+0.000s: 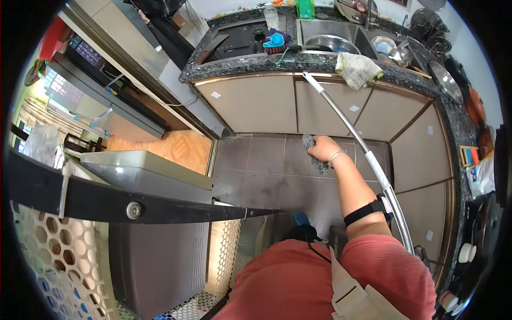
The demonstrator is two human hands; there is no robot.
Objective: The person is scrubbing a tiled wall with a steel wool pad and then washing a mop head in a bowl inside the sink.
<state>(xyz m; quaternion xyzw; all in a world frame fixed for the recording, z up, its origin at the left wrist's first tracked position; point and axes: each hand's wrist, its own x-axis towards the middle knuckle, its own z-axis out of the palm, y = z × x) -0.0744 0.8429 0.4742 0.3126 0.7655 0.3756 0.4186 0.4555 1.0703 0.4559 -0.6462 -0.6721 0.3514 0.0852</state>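
Observation:
My right hand (325, 149) is closed around a crumpled grey speckled cloth (316, 156), held out over the dark tiled floor (266, 154). A bangle circles that wrist, and a black strap wraps the forearm. Just right of the arm, a telescopic metal pole (348, 124) with white sections slants up to the counter's front edge; its lower end is hidden behind my sleeve. My left hand is out of view. Ahead stand beige cabinet doors (252, 106) below a black granite counter (240, 70).
On the counter are a gas stove (240, 44), a steel sink (312, 30) with a large pan (332, 42), and a draped rag (358, 70). At left, a black rack bar (172, 212) crosses in front of a grey appliance (160, 256). A doorway opens onto an orange floor (176, 156).

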